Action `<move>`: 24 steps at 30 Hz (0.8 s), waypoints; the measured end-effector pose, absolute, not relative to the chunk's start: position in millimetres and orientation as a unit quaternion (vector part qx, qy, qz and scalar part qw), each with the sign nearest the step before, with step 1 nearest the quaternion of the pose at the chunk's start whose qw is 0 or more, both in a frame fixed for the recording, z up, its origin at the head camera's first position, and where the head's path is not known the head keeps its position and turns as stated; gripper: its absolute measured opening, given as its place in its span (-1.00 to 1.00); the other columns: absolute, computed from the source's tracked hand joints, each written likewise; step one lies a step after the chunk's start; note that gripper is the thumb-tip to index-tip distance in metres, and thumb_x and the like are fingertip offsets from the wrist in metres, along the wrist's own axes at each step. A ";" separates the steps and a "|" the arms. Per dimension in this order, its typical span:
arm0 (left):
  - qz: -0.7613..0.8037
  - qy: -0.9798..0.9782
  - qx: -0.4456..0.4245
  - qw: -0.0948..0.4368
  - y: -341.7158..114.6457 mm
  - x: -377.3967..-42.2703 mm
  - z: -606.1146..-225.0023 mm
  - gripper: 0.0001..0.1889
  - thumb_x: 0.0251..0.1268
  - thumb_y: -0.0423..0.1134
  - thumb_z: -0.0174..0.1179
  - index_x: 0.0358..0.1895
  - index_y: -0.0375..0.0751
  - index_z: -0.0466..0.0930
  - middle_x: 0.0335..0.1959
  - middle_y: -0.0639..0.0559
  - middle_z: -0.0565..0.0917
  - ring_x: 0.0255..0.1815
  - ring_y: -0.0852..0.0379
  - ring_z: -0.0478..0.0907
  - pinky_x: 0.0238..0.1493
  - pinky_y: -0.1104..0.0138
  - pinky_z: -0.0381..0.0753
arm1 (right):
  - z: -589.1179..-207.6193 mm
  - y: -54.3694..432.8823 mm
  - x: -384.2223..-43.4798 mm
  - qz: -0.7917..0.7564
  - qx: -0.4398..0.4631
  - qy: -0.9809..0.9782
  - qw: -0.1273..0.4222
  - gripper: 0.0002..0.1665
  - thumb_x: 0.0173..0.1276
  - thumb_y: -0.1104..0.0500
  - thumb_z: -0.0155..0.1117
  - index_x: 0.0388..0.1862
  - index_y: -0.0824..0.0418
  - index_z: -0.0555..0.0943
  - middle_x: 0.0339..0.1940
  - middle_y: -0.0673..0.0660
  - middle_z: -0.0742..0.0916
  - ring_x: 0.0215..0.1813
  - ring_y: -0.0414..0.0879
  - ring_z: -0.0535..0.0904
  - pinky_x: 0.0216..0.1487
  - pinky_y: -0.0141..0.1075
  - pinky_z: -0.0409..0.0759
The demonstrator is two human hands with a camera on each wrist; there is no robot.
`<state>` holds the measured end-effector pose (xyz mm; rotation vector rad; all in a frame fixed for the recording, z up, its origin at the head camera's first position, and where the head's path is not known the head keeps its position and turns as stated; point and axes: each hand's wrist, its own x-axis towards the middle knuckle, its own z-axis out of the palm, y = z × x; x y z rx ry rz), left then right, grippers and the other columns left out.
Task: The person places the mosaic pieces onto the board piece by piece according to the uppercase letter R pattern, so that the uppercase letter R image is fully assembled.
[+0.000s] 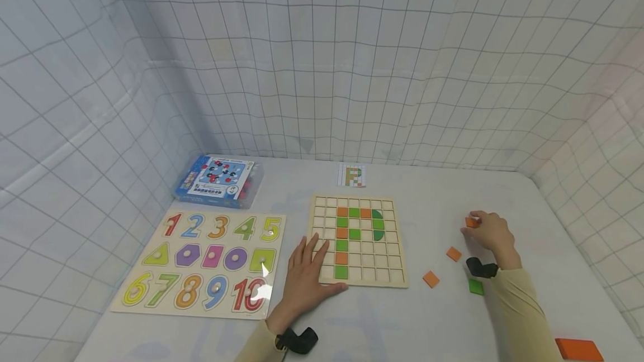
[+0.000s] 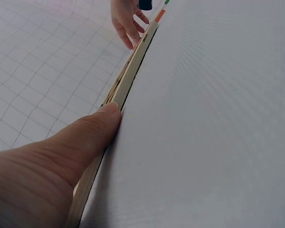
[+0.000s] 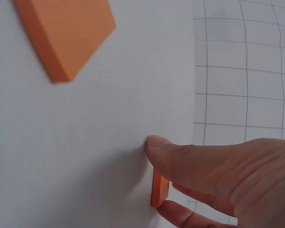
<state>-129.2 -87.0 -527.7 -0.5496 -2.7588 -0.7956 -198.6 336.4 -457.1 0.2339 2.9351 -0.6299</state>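
A wooden grid board [image 1: 367, 279] lies flat on the table, bearing orange and green square tiles and rounded dark green pieces in a P shape. My left hand [image 1: 304, 277] rests on its lower left corner with fingers spread. In the left wrist view the thumb [image 2: 92, 126] lies along the board's edge [image 2: 128, 84]. Off to the board's right, my right hand [image 1: 492, 232] pinches an orange square tile [image 1: 471, 222] between thumb and fingers. The right wrist view shows this tile [image 3: 159, 188] standing on edge, close over the table.
Loose orange tiles [image 1: 454, 253] and a green tile [image 1: 476, 286] lie near my right forearm. A small pattern card [image 1: 351, 175] sits behind the board. On the left are a number puzzle [image 1: 201, 289] and a boxed set [image 1: 219, 180]. An orange block [image 1: 578, 349] is front right.
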 end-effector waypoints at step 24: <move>-0.262 -0.945 -0.175 0.083 -86.9 -129.5 -525.8 0.06 -0.16 0.38 0.32 0.42 -0.16 0.23 0.46 -0.17 0.07 0.46 -0.22 -0.15 0.35 -0.07 -0.09 | -461.0 339.7 -198.8 -0.216 0.082 0.971 0.064 -0.51 0.31 0.11 0.19 0.06 0.46 0.47 -0.12 0.38 0.61 -0.18 0.18 0.53 -0.41 -0.15 0.46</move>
